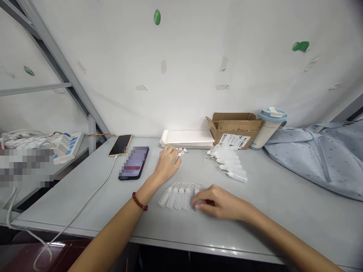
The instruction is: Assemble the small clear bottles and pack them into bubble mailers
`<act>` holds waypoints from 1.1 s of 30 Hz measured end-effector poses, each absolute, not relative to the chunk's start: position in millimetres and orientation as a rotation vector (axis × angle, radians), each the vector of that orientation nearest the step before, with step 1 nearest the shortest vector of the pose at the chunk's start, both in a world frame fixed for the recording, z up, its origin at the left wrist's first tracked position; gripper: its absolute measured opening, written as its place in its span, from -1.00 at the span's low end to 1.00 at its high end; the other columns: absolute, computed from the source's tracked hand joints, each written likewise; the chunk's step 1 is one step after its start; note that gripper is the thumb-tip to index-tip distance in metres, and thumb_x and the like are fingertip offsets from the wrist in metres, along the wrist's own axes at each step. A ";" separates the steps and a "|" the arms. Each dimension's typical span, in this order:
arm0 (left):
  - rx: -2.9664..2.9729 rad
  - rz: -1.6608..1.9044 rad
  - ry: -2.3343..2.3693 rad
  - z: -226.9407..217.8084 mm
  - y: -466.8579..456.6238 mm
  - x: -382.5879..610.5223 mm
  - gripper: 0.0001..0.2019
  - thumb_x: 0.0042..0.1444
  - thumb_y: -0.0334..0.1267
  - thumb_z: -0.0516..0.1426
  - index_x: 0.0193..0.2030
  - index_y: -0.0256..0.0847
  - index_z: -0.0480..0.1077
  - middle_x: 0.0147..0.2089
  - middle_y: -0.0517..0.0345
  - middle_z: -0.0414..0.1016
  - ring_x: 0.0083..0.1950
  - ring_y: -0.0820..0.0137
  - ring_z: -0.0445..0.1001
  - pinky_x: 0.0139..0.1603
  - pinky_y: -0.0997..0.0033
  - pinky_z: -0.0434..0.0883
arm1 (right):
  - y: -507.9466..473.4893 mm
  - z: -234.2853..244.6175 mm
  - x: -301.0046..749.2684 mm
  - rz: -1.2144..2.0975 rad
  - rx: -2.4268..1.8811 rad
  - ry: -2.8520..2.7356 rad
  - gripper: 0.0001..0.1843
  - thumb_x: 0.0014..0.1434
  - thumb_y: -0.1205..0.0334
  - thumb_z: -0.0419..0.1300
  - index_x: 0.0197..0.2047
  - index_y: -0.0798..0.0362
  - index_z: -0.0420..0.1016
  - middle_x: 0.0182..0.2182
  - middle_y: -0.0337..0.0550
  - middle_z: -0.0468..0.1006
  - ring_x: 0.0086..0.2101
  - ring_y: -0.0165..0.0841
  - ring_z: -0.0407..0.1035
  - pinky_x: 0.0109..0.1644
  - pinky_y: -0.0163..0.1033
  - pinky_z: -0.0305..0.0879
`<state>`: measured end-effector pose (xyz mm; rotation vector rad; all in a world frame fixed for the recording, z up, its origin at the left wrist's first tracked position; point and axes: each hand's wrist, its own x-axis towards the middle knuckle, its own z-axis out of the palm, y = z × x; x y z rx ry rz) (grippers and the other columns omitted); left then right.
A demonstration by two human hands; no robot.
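Observation:
My left hand (pixel 168 163), with a red bead bracelet on the wrist, reaches forward on the grey table (pixel 283 211). Its fingertips pinch at a few small white caps (pixel 183 151) lying just before a stack of white trays (pixel 187 138). My right hand (pixel 217 203) rests nearer to me, fingers curled onto the right-most of a row of small clear squeeze bottles (pixel 177 196) laid side by side. A loose pile of the same bottles (pixel 229 164) lies further back to the right.
Two phones lie at left: one on a white cable (pixel 120 145), one dark (pixel 134 163). A cardboard box (pixel 235 128) and a blue-lidded cup (pixel 269 127) stand by the wall. Blue cloth (pixel 317 158) covers the right side. A power strip (pixel 68 145) sits far left.

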<state>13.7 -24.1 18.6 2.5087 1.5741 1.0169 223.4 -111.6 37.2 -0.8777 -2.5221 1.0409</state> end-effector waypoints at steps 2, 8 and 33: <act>2.516 1.011 1.560 18.6 -25.6 15.4 -0.76 0.13 -0.37 0.02 -0.09 -0.24 0.41 -0.17 0.02 0.43 -0.04 0.23 0.31 -0.03 0.18 0.29 | -110.8 37.2 223.6 1.027 -0.899 -2.533 -0.77 0.21 0.24 0.03 -0.23 0.01 0.52 -0.52 -0.27 0.46 -0.56 -0.48 0.20 -0.42 -0.37 0.13; 2.517 1.016 1.511 17.2 -29.0 20.1 -0.76 0.11 -0.38 0.02 -0.11 -0.23 0.42 -0.17 0.02 0.43 -0.07 0.24 0.32 -0.04 0.17 0.30 | -109.1 37.9 225.7 0.983 -0.993 -2.588 -0.79 0.21 0.18 0.05 -0.25 0.02 0.50 -0.62 -0.33 0.34 -0.61 -0.51 0.13 -0.48 -0.40 0.05; 1.895 0.868 1.166 31.7 -39.1 27.5 -0.79 0.04 -0.18 0.11 -0.27 -0.26 0.45 -0.18 0.06 0.52 -0.12 0.29 0.44 -0.08 0.34 0.33 | -97.4 26.2 234.7 0.301 -1.198 -2.546 -0.75 0.26 0.16 -0.02 -0.29 0.06 0.43 -0.64 -0.26 0.34 -0.61 -0.47 0.15 -0.50 -0.34 -0.08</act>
